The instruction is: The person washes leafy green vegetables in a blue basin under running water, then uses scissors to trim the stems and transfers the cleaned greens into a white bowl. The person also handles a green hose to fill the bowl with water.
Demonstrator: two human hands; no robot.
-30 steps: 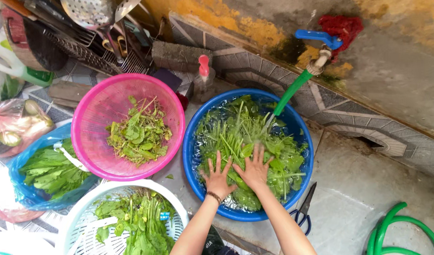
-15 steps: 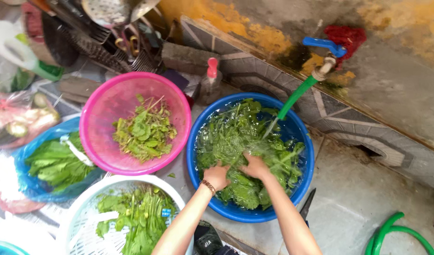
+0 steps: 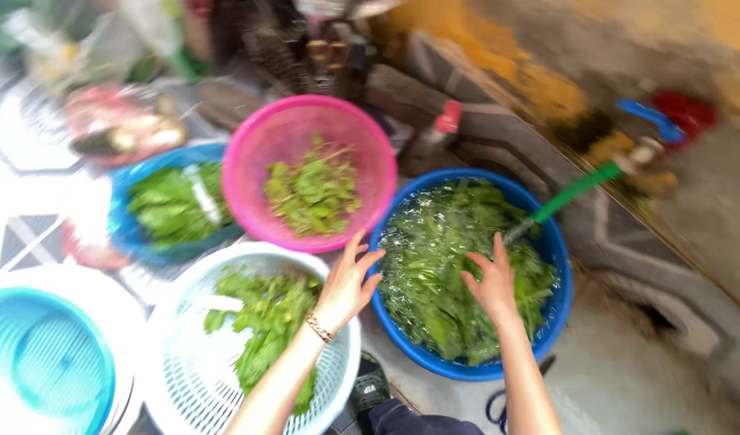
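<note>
Leafy greens (image 3: 450, 282) float in water inside the big blue basin (image 3: 557, 318), which sits right of centre on the wet ground and is the largest thing I see from the head camera. A green hose (image 3: 575, 192) runs down into it from a blue tap (image 3: 645, 117) at the far right wall.

Left of the basin, touching its rim, stands a pink colander (image 3: 362, 133) with a small heap of picked leaves (image 3: 312, 193). Near that, close to me, is a white slotted basket (image 3: 185, 354) holding more green stems (image 3: 265, 322). Further left lies a blue plastic bag (image 3: 128, 234) of greens, and at the near left edge a teal basket (image 3: 40, 362) rests in a white one.

My right hand (image 3: 492, 283) is down on the greens in the basin, fingers spread flat and apart, clasping nothing that I can make out. My left hand (image 3: 350, 282) hovers over the gap where the pink colander, white basket and basin meet, fingers open and splayed, empty; a gold bracelet (image 3: 318, 326) sits at the wrist.

Smallest, a bottle with a red cap (image 3: 446, 121) stands far behind the basin. The view is blurred, so finer detail escapes me.
</note>
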